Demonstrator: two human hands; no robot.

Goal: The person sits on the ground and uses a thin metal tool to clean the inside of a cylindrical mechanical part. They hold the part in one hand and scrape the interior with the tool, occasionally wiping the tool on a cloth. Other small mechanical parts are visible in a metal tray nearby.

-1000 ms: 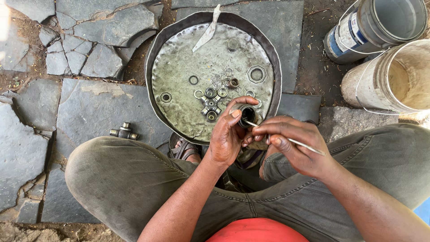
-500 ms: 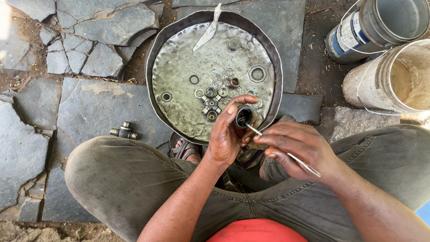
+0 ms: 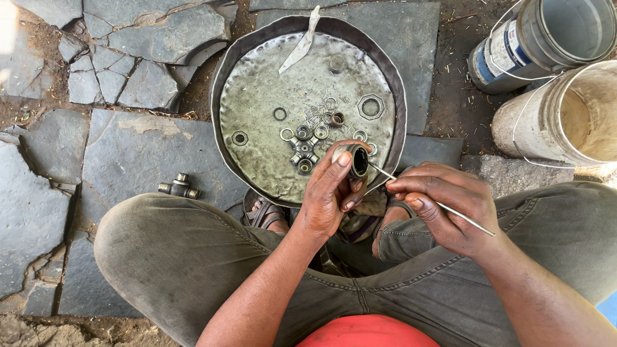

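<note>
Metal bearing cup (image 3: 355, 160) clamped in left hand (image 3: 329, 193) | right hand (image 3: 443, 209) pinches thin wire pick (image 3: 437, 205), tip at cup mouth | above dented round tray (image 3: 257, 109)

Outdoor roadside repair workshop: cracked stone-slab ground (image 3: 135, 154), a dented metal pan (image 3: 225, 122) of bearing parts at centre, a universal-joint cross (image 3: 179, 187) at left, worn buckets (image 3: 559, 109) upper right.
</note>
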